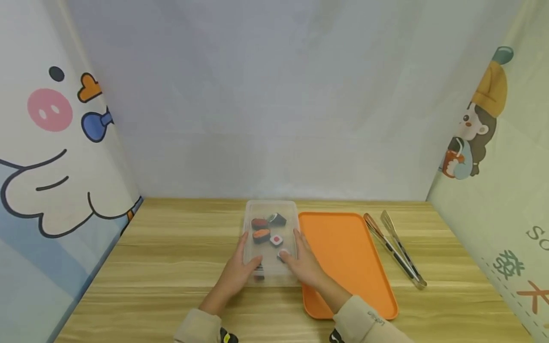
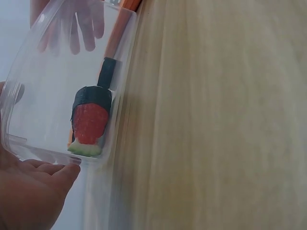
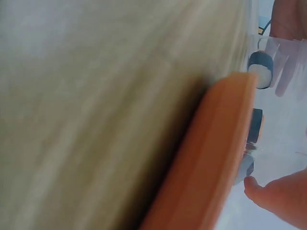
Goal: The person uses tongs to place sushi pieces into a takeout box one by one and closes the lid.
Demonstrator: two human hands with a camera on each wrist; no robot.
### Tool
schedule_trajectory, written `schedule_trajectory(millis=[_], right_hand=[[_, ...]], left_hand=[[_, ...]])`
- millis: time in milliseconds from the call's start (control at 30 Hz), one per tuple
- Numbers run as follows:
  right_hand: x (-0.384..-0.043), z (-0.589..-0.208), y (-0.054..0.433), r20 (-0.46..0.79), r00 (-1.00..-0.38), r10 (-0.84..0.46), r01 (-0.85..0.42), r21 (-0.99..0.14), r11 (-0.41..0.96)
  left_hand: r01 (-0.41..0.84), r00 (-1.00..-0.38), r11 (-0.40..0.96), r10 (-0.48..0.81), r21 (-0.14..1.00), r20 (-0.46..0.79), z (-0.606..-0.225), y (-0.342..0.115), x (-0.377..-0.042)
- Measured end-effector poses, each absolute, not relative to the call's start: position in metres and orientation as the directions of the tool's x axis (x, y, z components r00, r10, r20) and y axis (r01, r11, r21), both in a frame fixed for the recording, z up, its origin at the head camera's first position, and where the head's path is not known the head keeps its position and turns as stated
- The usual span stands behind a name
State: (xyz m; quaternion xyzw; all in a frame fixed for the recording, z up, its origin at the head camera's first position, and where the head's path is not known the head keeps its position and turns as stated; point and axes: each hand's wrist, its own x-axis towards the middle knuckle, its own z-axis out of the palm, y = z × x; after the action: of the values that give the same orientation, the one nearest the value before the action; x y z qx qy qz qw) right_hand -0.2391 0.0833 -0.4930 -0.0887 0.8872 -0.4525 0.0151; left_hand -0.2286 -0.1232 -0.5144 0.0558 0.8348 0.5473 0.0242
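Observation:
Both hands hold a clear plastic container [image 1: 271,204] on the table, one at each long side. My left hand [image 1: 240,267] grips its left side, fingers along the wall and thumb over the near part. On the opposite side my right hand [image 1: 306,264] grips it the same way. Inside lie several toy sushi pieces: a red-topped one [image 1: 259,223], an orange-topped one [image 1: 261,235], a small roll with a pink centre [image 1: 276,240] and a dark-and-white piece [image 1: 277,219]. My right thumb overlaps another piece; a dark striped one [image 1: 259,270] shows by my left thumb.
An orange tray [image 1: 343,252] lies right beside the container, under my right forearm. Farther right, metal tongs [image 1: 399,252] with dark grips lie spread on the wooden table [image 1: 180,247]. A pale curtain [image 1: 274,105] hangs behind, with printed cloths at both sides.

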Motion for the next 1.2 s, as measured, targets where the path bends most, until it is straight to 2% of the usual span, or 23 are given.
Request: schedule_trajectory(millis=[267, 433, 567, 767, 1000, 1200], right_hand=[[-0.24, -0.494, 0.084, 0.07, -0.984, -0.165, -0.151, -0.818, 0.555], [-0.258, -0.489, 0.089, 0.085, -0.982, -0.168, -0.162, -0.836, 0.525], [-0.274, -0.486, 0.088, 0.075, -0.982, -0.172, -0.156, -0.836, 0.525], [-0.284, -0.486, 0.081, 0.014, -0.986, -0.168, -0.104, -0.835, 0.541], [-0.288, -0.48, 0.081, 0.013, -0.982, -0.187, -0.111, -0.843, 0.526], [-0.298, -0.474, 0.086, 0.023, -0.983, -0.18, -0.123, -0.811, 0.572]], left_hand=[[0.056, -0.988, 0.376, 0.154, 0.925, -0.003, -0.51, -0.126, -0.229], [0.088, -0.98, 0.288, 0.196, 0.953, 0.031, -0.504, -0.13, -0.247], [0.136, -0.971, 0.333, 0.231, 0.933, 0.059, -0.499, -0.129, -0.268], [0.087, -0.976, 0.408, 0.22, 0.909, -0.005, -0.497, -0.128, -0.277], [0.077, -0.972, 0.379, 0.233, 0.922, -0.015, -0.492, -0.133, -0.282], [0.059, -0.969, 0.311, 0.247, 0.949, -0.02, -0.49, -0.138, -0.293]])
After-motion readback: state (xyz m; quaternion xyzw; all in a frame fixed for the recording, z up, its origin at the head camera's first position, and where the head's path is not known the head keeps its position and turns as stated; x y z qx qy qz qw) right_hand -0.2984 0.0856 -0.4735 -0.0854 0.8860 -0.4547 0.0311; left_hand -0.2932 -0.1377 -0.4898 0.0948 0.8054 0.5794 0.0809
